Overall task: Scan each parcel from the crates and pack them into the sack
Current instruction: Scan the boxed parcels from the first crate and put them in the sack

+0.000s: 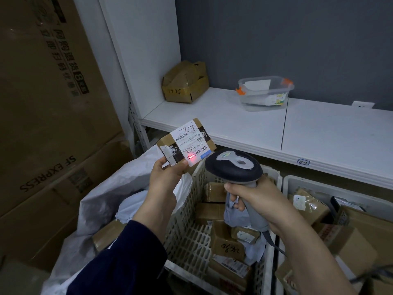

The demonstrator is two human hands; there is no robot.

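My left hand point(164, 177) holds a small brown parcel point(187, 142) by its lower left corner, its white label turned toward me. A red scan light glows on the label's lower barcode. My right hand point(255, 201) grips the handle of a grey and dark barcode scanner point(232, 165), whose head points at that label from the right. Below stands a white perforated crate point(187, 226) with several brown parcels inside. A second white crate point(302, 182) with more parcels sits to its right. The white sack point(102, 201) lies open at the left, with a few parcels in it.
A white shelf point(244, 124) runs behind the crates, carrying a crumpled cardboard box point(185, 81) and a clear plastic tub point(265, 92). Large cardboard cartons point(42, 103) are stacked at the left, close to the sack. The scanner's cable point(274, 241) trails down between the crates.
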